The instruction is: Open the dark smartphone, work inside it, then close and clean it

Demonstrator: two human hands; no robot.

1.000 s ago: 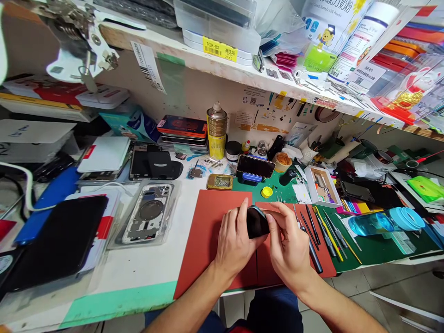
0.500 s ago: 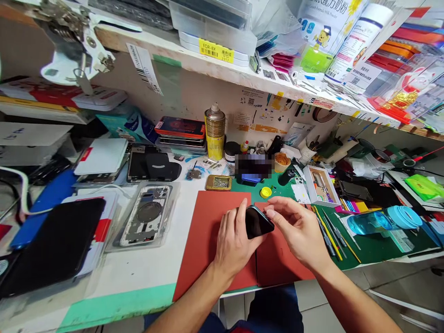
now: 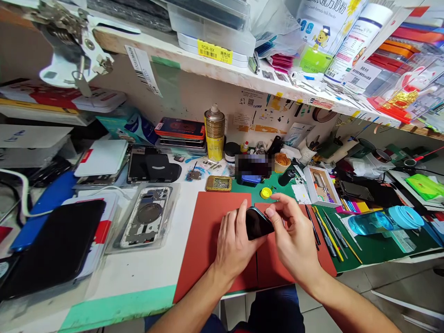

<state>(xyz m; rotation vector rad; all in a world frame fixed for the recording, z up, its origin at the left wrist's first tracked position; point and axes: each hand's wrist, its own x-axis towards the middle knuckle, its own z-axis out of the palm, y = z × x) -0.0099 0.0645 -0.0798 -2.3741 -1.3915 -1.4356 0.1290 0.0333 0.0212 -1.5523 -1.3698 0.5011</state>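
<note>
A dark smartphone (image 3: 257, 224) is held tilted above the red-brown mat (image 3: 204, 231). My left hand (image 3: 234, 243) wraps round its left side and lower edge, fingers along the back and thumb beneath. At the phone's right edge, my right hand (image 3: 294, 236) has its thumb and forefinger close together in a pinch; whatever may lie between the fingertips is too small to make out. The other fingers of that hand are curled.
An opened phone housing (image 3: 149, 212) lies in a clear tray at left, beside a large black phone (image 3: 55, 245). Tweezers and brushes (image 3: 328, 231) and a blue bottle (image 3: 381, 221) lie at right. Behind stand a spray can (image 3: 215, 134) and yellow cap (image 3: 266, 192). A shelf (image 3: 208, 69) overhangs.
My right hand has shifted slightly and turned more upright at the phone's edge, uncovering dark tools on the mat's right side. My left hand and the phone stay nearly still.
</note>
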